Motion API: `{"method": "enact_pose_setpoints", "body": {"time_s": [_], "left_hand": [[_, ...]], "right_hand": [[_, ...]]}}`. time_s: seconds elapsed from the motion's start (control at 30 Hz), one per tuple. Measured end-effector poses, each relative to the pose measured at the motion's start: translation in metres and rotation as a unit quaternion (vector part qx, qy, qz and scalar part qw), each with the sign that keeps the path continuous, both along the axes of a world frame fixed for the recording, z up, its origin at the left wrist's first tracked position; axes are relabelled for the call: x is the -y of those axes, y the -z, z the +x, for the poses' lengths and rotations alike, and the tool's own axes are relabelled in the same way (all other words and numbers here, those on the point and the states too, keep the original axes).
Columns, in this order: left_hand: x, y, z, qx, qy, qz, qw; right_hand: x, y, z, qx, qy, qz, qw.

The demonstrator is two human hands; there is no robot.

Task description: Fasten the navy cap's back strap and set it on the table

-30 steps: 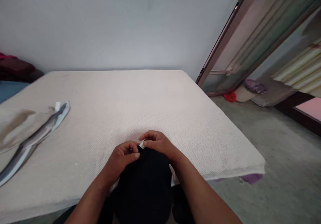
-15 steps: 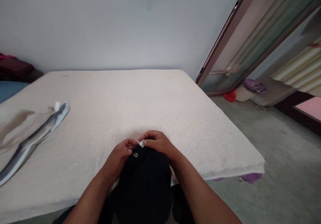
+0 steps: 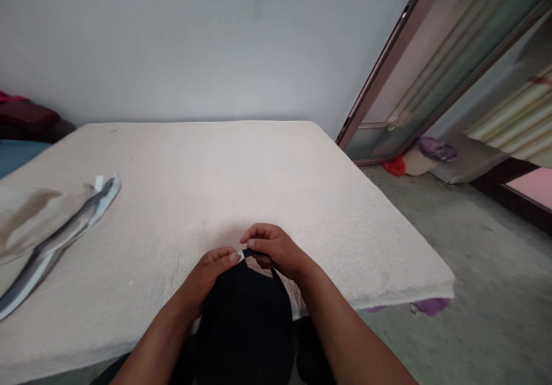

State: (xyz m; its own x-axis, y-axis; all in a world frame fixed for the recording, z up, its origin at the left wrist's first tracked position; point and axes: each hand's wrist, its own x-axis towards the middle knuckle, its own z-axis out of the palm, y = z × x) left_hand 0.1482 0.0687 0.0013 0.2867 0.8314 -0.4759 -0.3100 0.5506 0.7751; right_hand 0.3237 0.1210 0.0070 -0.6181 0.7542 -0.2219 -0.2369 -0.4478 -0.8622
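A black cloth item (image 3: 245,321) hangs over the near edge of the bed, reaching down to my lap. My left hand (image 3: 215,267) pinches its top corner, where a small white tag (image 3: 241,255) shows beside the thumb. Just to the right, my right hand (image 3: 273,251) is closed on a narrow black strip (image 3: 249,252) at the upper edge of the cloth. A gap opens between the strip and the rest of the cloth, with the pale cover visible through it.
The bed has a white textured cover (image 3: 207,166). Beige cloth (image 3: 38,212) with a grey and white band (image 3: 64,235) lies on the left. Dark red and blue items sit at the far left. Right of the bed are the floor, a bin (image 3: 420,157) and a sliding door.
My left thumb has moved onto the white tag, and my right hand has pulled the black strip away from the cloth, opening a gap. The metal pin seen earlier is now hidden.
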Motion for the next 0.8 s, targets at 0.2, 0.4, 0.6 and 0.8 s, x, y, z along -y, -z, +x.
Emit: {"method": "enact_pose_setpoints", "body": {"time_s": [0.2, 0.4, 0.6, 0.8], "left_hand": [[0.001, -0.007, 0.002, -0.026, 0.002, 0.009, 1.0], [-0.002, -0.011, 0.004, -0.053, 0.001, 0.033, 0.998], [-0.004, -0.003, 0.004, -0.04, 0.042, 0.021, 0.998], [-0.004, 0.0, 0.004, -0.018, 0.014, 0.025, 0.999]], "right_hand": [[0.001, -0.001, -0.001, -0.01, 0.0, -0.002, 1.0], [0.0, -0.001, -0.001, -0.005, 0.001, 0.01, 1.0], [0.003, -0.003, -0.003, 0.025, -0.014, 0.023, 0.999], [0.002, -0.001, -0.003, 0.031, -0.02, 0.034, 0.999]]}}
